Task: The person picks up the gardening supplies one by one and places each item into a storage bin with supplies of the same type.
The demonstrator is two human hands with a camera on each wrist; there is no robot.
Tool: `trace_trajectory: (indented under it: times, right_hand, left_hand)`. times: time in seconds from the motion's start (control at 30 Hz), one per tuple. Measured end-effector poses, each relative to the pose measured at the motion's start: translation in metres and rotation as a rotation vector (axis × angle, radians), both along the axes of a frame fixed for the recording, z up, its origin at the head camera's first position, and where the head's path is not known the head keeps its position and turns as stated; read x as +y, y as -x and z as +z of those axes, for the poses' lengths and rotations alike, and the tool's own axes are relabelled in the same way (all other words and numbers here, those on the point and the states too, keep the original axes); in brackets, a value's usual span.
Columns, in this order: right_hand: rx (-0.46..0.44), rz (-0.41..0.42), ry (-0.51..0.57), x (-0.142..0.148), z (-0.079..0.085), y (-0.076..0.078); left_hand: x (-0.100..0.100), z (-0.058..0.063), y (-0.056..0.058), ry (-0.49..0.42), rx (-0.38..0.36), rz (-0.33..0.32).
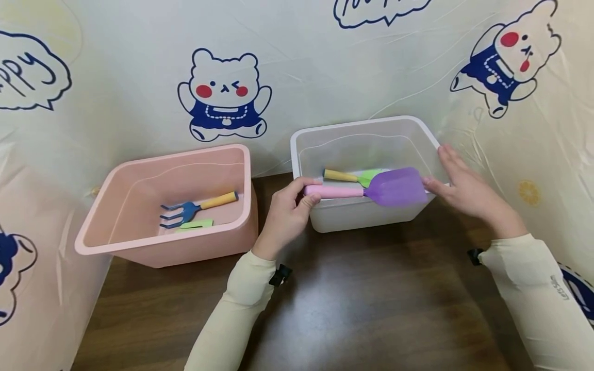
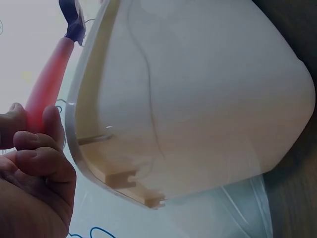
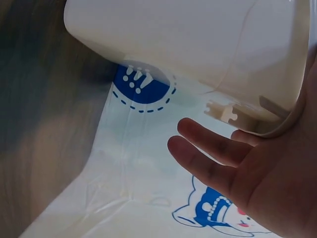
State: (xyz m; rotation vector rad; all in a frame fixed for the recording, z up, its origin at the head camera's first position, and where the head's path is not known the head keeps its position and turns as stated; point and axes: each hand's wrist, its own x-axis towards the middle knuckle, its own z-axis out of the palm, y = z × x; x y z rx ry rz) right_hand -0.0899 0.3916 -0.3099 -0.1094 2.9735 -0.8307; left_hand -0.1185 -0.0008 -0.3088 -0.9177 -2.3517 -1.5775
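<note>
My left hand [image 1: 290, 208] grips the pink handle of a toy shovel [image 1: 399, 186] with a purple blade, held level above the front rim of a white plastic bin [image 1: 364, 214]. The left wrist view shows the thumb and curled fingers around the shovel's handle [image 2: 47, 84]. My right hand [image 1: 473, 190] rests against the bin's right rim with its fingers fairly straight, and its thumb lies close to the blade's tip. Inside the white bin lies a green toy tool with a yellow handle [image 1: 341, 175], partly hidden by the shovel.
To the left stands a pink bin [image 1: 250, 216] holding a blue toy rake [image 1: 187, 212] with a yellow handle and a light green piece [image 1: 197, 224]. Both bins sit on a dark wood table [image 1: 352, 299]. A bear-print sheet [image 1: 306, 67] covers the back and sides.
</note>
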Motion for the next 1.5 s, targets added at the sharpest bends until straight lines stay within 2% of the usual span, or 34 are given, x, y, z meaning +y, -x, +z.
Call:
trace_trajectory:
  times: [0.57,0.77,0.9,1.03,1.3,1.5]
  right_hand:
    - [-0.027,0.047,-0.135,-0.004,0.012,0.004]
    - [-0.032,0.047,-0.143,-0.003,0.011,0.004]
    - [-0.023,0.040,-0.138,-0.001,0.010,0.003]
    - [-0.028,0.031,-0.129,-0.001,0.009,0.003]
    - [-0.026,0.021,-0.125,0.000,0.008,0.002]
    - [-0.022,0.017,-0.127,0.000,0.008,0.001]
  left_hand:
    - [0.006,0.007,0.027,-0.013,-0.088,0.130]
    - [0.012,0.007,0.035,-0.030,-0.067,0.163]
    - [0.016,0.008,0.042,-0.054,-0.078,0.173]
    - [0.019,0.010,0.050,-0.050,-0.109,0.180]
    - [0.027,0.014,0.068,0.020,-0.199,0.195]
    - [0.031,0.011,0.080,-0.010,-0.251,0.201]
